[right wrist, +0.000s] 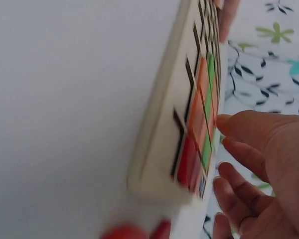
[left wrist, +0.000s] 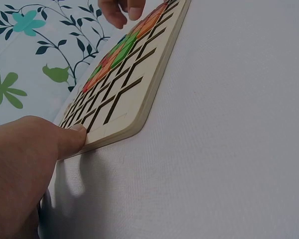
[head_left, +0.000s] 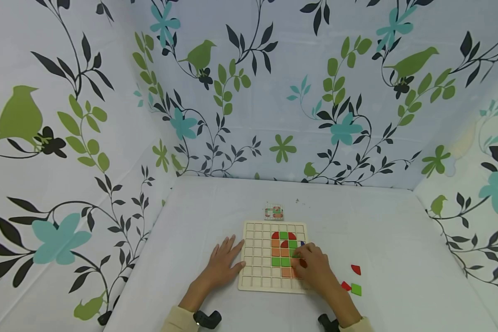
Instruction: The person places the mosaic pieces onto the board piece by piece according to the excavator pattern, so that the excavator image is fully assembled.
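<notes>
A square wooden grid board [head_left: 255, 258] lies on the white table with red, green, orange and blue tiles set in its right half. My left hand [head_left: 222, 263] rests at the board's left edge, fingers extended; in the left wrist view its thumb [left wrist: 72, 139] touches the board's rim. Over the right side of the board is my right hand [head_left: 313, 267], fingers loosely bent near a green tile [head_left: 285, 262]. In the right wrist view, the right hand's fingertips [right wrist: 224, 119] are close to the tiles, with no piece visible between them. The hand hides part of the board's right columns.
Right of the board lie loose pieces: a red piece [head_left: 356, 269], another red piece [head_left: 346, 286] and a green square [head_left: 356, 289]. A small pattern card [head_left: 274, 212] sits just behind the board. Patterned cloth [head_left: 240, 129] hangs around the table.
</notes>
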Action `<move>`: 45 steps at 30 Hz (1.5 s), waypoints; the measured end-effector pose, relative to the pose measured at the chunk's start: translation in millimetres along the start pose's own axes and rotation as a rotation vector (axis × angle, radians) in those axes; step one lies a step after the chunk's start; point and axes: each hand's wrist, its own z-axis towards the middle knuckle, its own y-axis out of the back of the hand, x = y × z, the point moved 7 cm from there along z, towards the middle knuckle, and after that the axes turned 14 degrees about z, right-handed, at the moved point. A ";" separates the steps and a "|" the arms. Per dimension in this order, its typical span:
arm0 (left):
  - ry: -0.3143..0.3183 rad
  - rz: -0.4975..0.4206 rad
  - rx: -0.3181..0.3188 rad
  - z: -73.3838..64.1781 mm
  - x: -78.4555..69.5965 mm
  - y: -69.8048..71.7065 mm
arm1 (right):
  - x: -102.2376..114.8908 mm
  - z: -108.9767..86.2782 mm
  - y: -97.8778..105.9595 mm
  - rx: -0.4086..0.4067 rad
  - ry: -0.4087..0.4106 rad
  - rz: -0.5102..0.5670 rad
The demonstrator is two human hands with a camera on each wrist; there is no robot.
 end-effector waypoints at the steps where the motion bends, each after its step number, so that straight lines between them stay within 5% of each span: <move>1: 0.001 0.004 0.001 -0.1 0.0 0.2 | -4.9 -0.8 5.7 -0.004 -0.036 -0.009; 6: -0.001 -0.006 -0.003 -1.7 -0.6 2.6 | -25.7 -6.1 21.9 -0.015 -0.158 -0.019; 10: -0.003 -0.025 -0.005 -3.1 -1.4 4.3 | -31.8 -6.8 20.1 -0.019 -0.176 0.001; 17: -0.003 -0.015 -0.005 -0.4 -0.3 0.2 | -4.8 -0.6 -5.4 0.001 -0.070 -0.002; 26: -0.006 -0.027 0.011 0.1 -2.2 -0.4 | 29.6 5.8 -43.8 0.032 0.118 -0.133; 37: 0.003 -0.022 0.002 -1.6 -1.8 0.2 | 40.4 11.0 -45.2 0.103 0.142 -0.181; 45: 0.004 -0.021 0.003 0.3 -0.7 -0.4 | 38.7 11.7 -40.8 0.107 0.110 -0.046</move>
